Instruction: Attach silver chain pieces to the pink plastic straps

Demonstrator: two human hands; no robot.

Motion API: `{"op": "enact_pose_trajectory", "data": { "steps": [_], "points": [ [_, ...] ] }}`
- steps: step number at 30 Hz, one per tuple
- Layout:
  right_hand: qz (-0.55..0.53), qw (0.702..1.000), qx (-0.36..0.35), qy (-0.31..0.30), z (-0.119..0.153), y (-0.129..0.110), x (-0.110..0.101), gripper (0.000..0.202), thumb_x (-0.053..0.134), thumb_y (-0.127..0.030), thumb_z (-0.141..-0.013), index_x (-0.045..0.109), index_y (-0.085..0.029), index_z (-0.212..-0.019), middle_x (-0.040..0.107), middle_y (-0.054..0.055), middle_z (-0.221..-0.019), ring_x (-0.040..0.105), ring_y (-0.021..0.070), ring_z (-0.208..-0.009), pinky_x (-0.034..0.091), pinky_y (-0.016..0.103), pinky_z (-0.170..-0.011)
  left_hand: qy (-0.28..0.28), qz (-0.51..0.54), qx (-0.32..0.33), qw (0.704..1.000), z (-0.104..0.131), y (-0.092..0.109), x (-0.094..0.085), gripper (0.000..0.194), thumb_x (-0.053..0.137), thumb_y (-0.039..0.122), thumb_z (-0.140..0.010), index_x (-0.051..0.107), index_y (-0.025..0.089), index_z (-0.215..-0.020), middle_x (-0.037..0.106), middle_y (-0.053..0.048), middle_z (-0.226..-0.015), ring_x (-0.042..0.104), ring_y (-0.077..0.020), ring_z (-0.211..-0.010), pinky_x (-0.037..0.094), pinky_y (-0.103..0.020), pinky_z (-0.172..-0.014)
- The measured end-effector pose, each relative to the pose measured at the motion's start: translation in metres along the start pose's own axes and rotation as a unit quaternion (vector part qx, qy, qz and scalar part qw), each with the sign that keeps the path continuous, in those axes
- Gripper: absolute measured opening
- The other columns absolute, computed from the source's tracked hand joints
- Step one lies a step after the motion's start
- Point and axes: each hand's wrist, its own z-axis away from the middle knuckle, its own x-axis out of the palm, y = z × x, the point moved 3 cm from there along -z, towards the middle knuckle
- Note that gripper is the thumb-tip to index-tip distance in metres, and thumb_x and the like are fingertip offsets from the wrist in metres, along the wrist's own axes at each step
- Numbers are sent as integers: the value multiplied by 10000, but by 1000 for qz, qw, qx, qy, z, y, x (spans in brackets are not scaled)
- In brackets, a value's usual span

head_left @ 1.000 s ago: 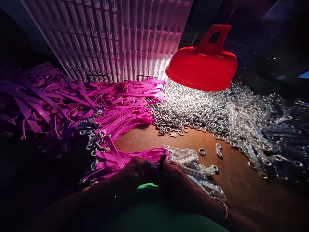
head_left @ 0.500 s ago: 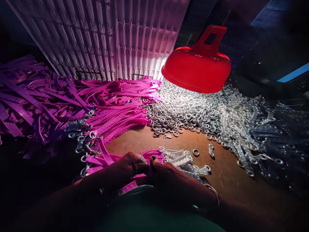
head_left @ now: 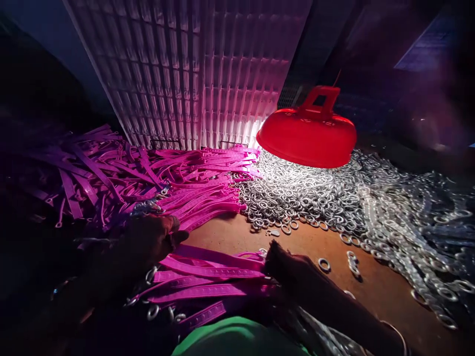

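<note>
On the near tabletop, a bundle of pink straps (head_left: 222, 289) lies crosswise, with silver rings (head_left: 153, 311) at its left end. My right hand (head_left: 287, 267) is closed at the right end of the top strap, its fingertips mostly in shadow. Braided silver pieces (head_left: 322, 331) hang below that hand. My left hand (head_left: 161, 235) is above the bundle's left end, with fingers curled and thumb close to them; whatever is between them is hidden in the dark. Just behind it lie several silver clasps (head_left: 146, 206).
A heap of pink straps (head_left: 92, 173) covers the left. Loose silver rings (head_left: 297, 193) are piled under a low red lamp (head_left: 308, 138). More braided silver pieces (head_left: 404, 237) lie to the right. A ribbed translucent panel (head_left: 200, 74) stands behind.
My hands, together over the pink straps before, have moved apart: the left toward the clasps, the right to the straps' right end. The view has tilted, so the scene sits lower and further right.
</note>
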Motion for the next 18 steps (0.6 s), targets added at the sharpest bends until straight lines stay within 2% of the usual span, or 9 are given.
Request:
{"op": "enact_pose_trajectory", "data": {
  "steps": [2,4,6,7,9,11,13,16,18],
  "points": [
    [39,999,-20,-5,5,1,-3,371,366,-485,-900,571,-185,-823,455,-23,-542,373,97,-472,299,217,-468,-33,-66,5,997,16,-1,29,293,451,425,-813,626,192,-776,587,-34,-620,542,-182,-591,360,-288,-576],
    [144,988,-57,20,8,-1,-8,207,503,-391,-848,593,-205,-839,533,-1,-600,449,128,-554,326,251,-559,-68,-84,54,993,30,-2,67,223,459,331,-818,630,197,-766,633,-54,-716,583,-202,-693,397,-298,-626],
    [273,953,-101,83,8,-9,-14,123,559,-327,-809,604,-222,-851,605,45,-744,519,191,-716,335,311,-667,4,-95,90,991,39,-3,93,237,420,237,-839,650,198,-880,646,-92,-892,577,-229,-880,413,-345,-785],
    [315,935,-122,109,5,-15,-16,123,563,-327,-806,603,-224,-858,616,66,-826,527,219,-790,331,337,-701,43,-89,99,990,41,-2,100,266,406,211,-845,640,194,-970,636,-105,-967,557,-239,-947,400,-370,-844],
    [330,925,-147,117,-5,-26,-13,154,540,-353,-825,589,-212,-864,605,90,-920,526,237,-853,335,356,-726,63,-70,106,990,39,3,105,251,464,201,-812,627,190,-1002,623,-100,-962,545,-245,-936,396,-396,-861],
    [316,933,-155,74,-22,-34,0,151,501,-330,-849,573,-203,-887,599,84,-920,538,213,-817,355,352,-737,44,-37,102,993,28,14,100,214,531,248,-777,628,184,-956,614,-91,-933,547,-244,-890,413,-384,-824],
    [324,931,-162,33,-42,-32,19,155,539,-295,-810,572,-205,-933,606,77,-927,551,215,-826,371,356,-765,6,-15,98,995,14,25,94,218,524,305,-785,620,174,-929,605,-97,-955,548,-242,-889,419,-359,-796],
    [386,902,-192,-7,-73,-6,51,206,565,-250,-753,587,-206,-953,634,78,-889,565,235,-838,381,353,-779,-76,-18,110,991,1,34,99,212,459,303,-814,603,178,-906,598,-99,-985,543,-233,-898,409,-339,-789],
    [417,887,-198,-28,-86,18,63,176,505,-176,-752,598,-194,-900,645,67,-789,575,210,-755,391,319,-721,-107,-19,103,989,-1,34,108,209,422,276,-824,591,183,-902,610,-98,-963,549,-225,-864,404,-329,-757]
  ]
}}
